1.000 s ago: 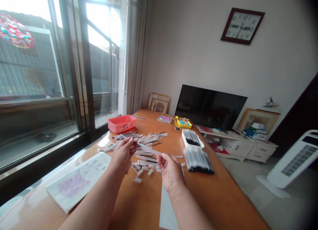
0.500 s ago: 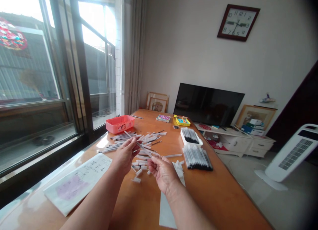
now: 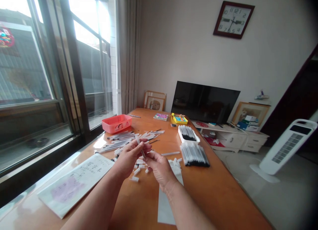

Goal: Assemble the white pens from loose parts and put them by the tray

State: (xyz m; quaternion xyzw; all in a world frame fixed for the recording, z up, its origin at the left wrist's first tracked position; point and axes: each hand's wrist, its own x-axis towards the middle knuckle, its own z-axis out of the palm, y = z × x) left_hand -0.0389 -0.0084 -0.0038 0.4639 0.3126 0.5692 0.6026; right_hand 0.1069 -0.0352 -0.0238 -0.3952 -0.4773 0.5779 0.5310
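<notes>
A whitish pen slants up between my hands. My left hand is closed around its middle with thumb and fingers. Close against it, my right hand pinches the pen's lower end, and the fingers partly hide it. Behind my hands lie loose pen refills and translucent pen barrels. Small white pen caps are scattered just below the hands. A single barrel lies to the right, near more small white pieces on a paper strip.
A bundle of black-ended pens lies at the right, behind it a white tray of similar pens. A pink box stands at the left back, a writing booklet at the left front. A yellow box sits at the far end.
My hands have come together. The slim refill in my left hand and the barrel in my right, seen as a long line before, now show as one shorter, steeper pen. The view has shifted slightly.
</notes>
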